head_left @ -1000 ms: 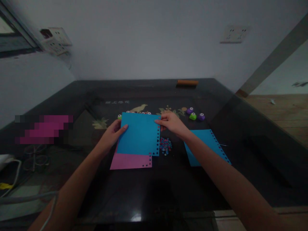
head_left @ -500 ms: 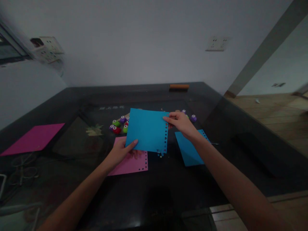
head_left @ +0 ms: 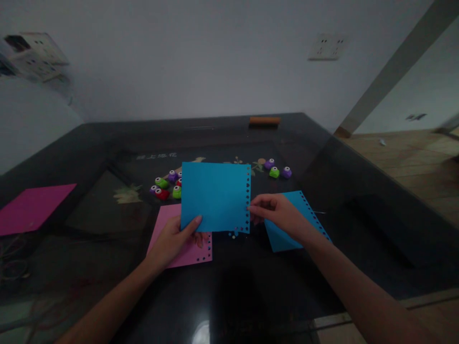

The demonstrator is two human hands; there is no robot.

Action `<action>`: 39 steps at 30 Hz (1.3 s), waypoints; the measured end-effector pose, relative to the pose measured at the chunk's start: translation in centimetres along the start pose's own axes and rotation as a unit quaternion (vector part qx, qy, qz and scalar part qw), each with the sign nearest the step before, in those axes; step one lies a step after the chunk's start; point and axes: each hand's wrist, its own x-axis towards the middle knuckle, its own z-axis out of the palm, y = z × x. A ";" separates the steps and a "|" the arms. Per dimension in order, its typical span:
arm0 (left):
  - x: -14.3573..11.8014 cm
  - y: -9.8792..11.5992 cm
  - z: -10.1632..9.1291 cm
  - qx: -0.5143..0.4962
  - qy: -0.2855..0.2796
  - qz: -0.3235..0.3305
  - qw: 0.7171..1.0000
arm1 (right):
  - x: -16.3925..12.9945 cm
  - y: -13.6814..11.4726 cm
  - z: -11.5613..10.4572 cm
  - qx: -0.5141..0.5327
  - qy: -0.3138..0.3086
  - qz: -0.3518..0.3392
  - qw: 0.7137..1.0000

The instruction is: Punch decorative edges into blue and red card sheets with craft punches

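Far left, a magenta sheet (head_left: 36,208) lay flat near the table's edge, probably there to be out of the arms' way! Next came a huddle of small eyed pieces (head_left: 162,194), red, green and purple, just beyond the pink sheet (head_left: 161,220). And over that pink paper, the left hand (head_left: 175,239): thumb in front, fingers behind, pinching the lower left corner of a blue sheet (head_left: 215,196). A corner grip, it seemed, so the face was barely covered!

The sheet stood raised above the dark table (head_left: 229,282), turned to the wearer, likely to give a good look at the holes down its right edge. Beneath it, tiny scraps (head_left: 234,235) peeped out. At that edge, the right hand (head_left: 274,212), thumb and fingertip close together, perhaps to steady it; whether they nipped the paper, no telling! Behind, an eyed trio (head_left: 274,172); and partly under the right forearm, a second blue sheet (head_left: 283,239), holes outward.
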 end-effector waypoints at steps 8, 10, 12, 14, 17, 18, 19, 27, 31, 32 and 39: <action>-0.2 0.3 0.4 0.044 0.007 0.016 0.999 | 0.3 0.3 -0.2 0.005 0.013 0.031 0.999; -0.3 0.4 0.4 0.049 0.010 0.015 0.999 | 0.3 0.4 -0.1 -0.004 0.009 0.030 1.000; -0.4 0.5 0.5 0.050 0.009 0.012 0.999 | 0.3 0.4 0.1 -0.013 0.009 0.027 1.000; -0.6 0.6 0.6 0.055 0.006 0.009 0.998 | 0.4 0.5 0.3 -0.011 0.008 0.029 0.999; -0.7 1.0 0.7 0.078 0.010 0.008 0.997 | 0.4 0.7 0.5 0.008 0.006 0.035 0.999; -0.7 1.1 0.8 0.082 0.011 0.008 0.997 | 0.5 0.7 0.6 0.014 0.008 0.035 0.999; -0.8 1.2 0.8 0.084 0.012 0.007 0.996 | 0.5 0.8 0.7 0.021 0.013 0.035 0.999; -0.7 1.3 0.8 0.079 0.016 0.007 0.997 | 0.6 1.2 0.8 0.068 0.019 0.043 0.997; -0.8 1.1 0.9 0.075 0.012 0.012 0.997 | 0.6 1.2 0.8 0.089 0.014 0.048 0.995; -0.8 1.1 0.9 0.076 0.010 0.013 0.997 | 0.6 1.2 0.9 0.095 0.012 0.049 0.994; -0.7 0.8 1.1 0.058 -0.004 0.018 0.998 | 0.9 1.6 1.0 0.081 0.000 0.054 0.995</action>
